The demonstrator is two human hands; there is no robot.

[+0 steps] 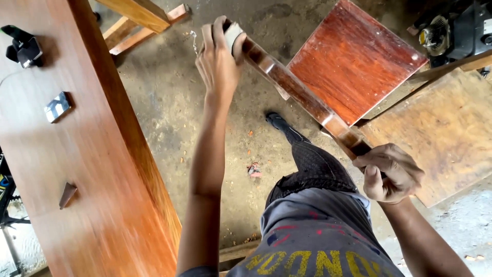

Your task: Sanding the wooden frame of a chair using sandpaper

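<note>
The right hand (392, 172) grips the rail's (302, 95) near end; the left hand (220, 54), pressing a pad (233, 35) at the far end, is mid-sanding and probably needs strokes along its length.

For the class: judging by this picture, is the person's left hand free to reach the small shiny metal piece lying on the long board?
Probably not as things stand: the left hand is gripping a pale pad against the wooden leg. Nothing blocks the metal piece on the board.
</note>
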